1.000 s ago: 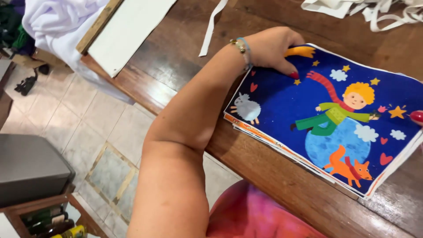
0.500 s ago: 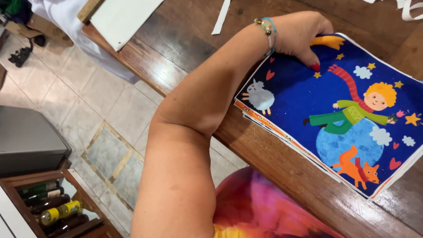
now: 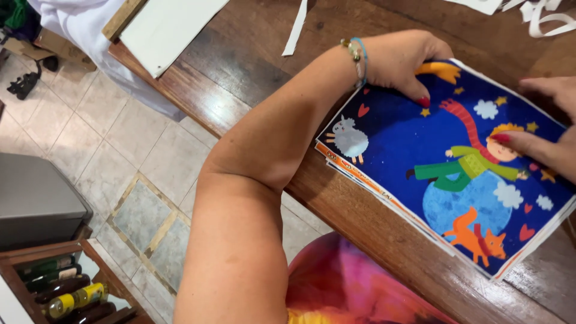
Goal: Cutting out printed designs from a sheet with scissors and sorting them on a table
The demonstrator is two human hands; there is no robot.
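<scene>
A dark brown wooden table with a worn, glossy top stands over a floor of pale square tiles, and the person sits close against its front edge, a pink and orange garment showing below. On the table, its near edge running along the table's rim, lies a stack of rectangular fabric panels; the top one is deep blue and printed with a child in a green suit and red scarf standing on a blue globe, a white sheep, an orange fox, and scattered stars, hearts and clouds. White and orange edges of the panels underneath peek out along the near side.

The left hand, wearing a thin beaded and blue cord bracelet at the wrist, rests palm down on the far left corner of the stack, fingers loosely curved and pressing the cloth flat rather than gripping it; a red-painted nail touches the blue print beside a small star. The right hand comes in from the picture's right edge and lies flat and open on the top panel, one fingertip on the printed child's head.

Farther back on the table are a flat white board and loose white fabric strips. Down at the lower left, a wooden rack holds several bottles.
</scene>
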